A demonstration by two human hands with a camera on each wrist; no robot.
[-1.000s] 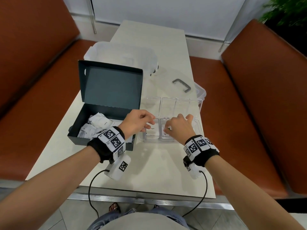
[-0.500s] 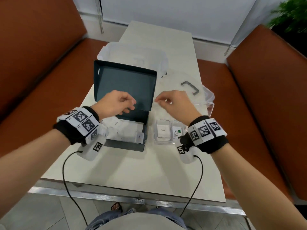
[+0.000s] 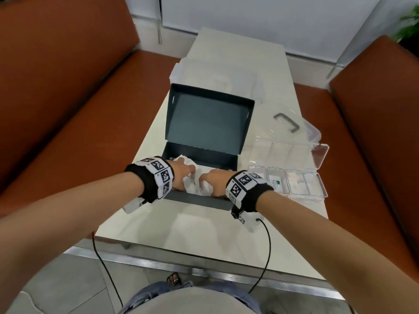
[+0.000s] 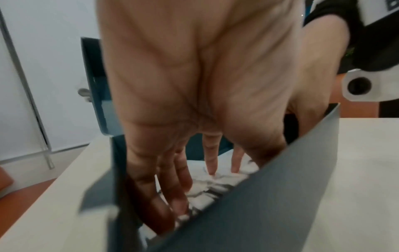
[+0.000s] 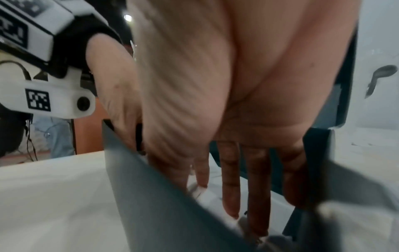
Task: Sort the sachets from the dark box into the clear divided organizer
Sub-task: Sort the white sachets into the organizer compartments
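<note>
The dark box (image 3: 199,201) stands open in the middle of the table, its lid upright behind it. Both hands are down inside it on a heap of white sachets (image 3: 194,187). My left hand (image 3: 184,175) has its fingers stretched into the sachets (image 4: 207,184), and none is plainly gripped. My right hand (image 3: 213,180) lies beside it, fingers straight and touching the sachets (image 5: 205,194). The box's front wall (image 4: 270,204) hides the fingertips in part. The clear divided organizer (image 3: 323,192) sits right of the box, with sachets in its near compartments.
A clear lid with a grey handle (image 3: 286,122) lies behind the organizer. A large clear container (image 3: 215,73) stands behind the box. Orange benches (image 3: 68,91) run along both sides of the narrow table. The table's near edge (image 3: 204,243) is close to my body.
Both hands left the organizer, swung left over the table and dropped into the dark box onto the sachets. Two sachets now lie in the organizer's near compartments.
</note>
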